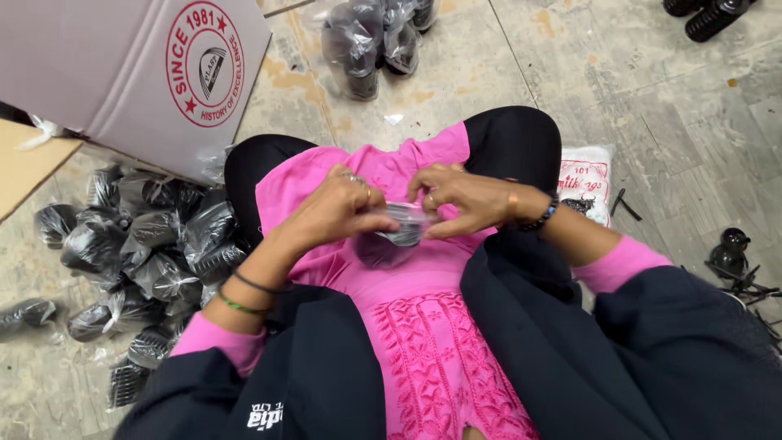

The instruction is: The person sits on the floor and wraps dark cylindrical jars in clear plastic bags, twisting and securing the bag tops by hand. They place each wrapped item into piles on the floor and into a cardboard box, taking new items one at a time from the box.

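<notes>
I sit on the floor with my knees apart, in a pink tunic. Over my lap, my left hand (330,213) and my right hand (460,200) both grip a small clear plastic bag (405,222) with a dark ribbed piece inside it. The fingertips of both hands pinch the bag's top edge from either side. Rings are on my fingers, and bracelets on both wrists.
A heap of bagged black pieces (142,253) lies on the floor at my left, beside a tilted cardboard box (106,65). More bagged pieces (371,37) lie ahead. A white printed sack (586,183) sits by my right knee. Loose black parts (733,261) are at right.
</notes>
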`<state>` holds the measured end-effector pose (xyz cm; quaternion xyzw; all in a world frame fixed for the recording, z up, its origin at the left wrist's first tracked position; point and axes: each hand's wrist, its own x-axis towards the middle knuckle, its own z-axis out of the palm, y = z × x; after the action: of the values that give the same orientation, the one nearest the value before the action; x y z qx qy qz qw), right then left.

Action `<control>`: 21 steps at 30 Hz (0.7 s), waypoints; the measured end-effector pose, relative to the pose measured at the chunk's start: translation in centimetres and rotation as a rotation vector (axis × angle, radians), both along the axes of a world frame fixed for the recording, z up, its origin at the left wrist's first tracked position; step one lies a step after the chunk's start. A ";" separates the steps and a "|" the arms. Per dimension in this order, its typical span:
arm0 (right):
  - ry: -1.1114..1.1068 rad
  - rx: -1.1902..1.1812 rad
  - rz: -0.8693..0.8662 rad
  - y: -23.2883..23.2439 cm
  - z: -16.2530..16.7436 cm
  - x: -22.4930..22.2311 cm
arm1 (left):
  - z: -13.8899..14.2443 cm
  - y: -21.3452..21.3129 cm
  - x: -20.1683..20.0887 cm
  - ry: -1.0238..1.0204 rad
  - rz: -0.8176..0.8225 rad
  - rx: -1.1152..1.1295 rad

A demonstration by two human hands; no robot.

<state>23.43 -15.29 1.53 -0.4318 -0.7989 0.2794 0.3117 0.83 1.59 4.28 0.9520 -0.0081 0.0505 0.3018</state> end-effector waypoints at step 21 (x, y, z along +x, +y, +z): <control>-0.170 0.062 -0.497 -2.6 -0.6 0.3 | -3.4 -3.1 -1.0 -0.226 0.323 -0.074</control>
<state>23.75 -17.85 0.95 -0.6268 -0.6999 0.1324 0.3158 -0.17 -1.49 0.83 0.9175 0.1126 0.2050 0.3217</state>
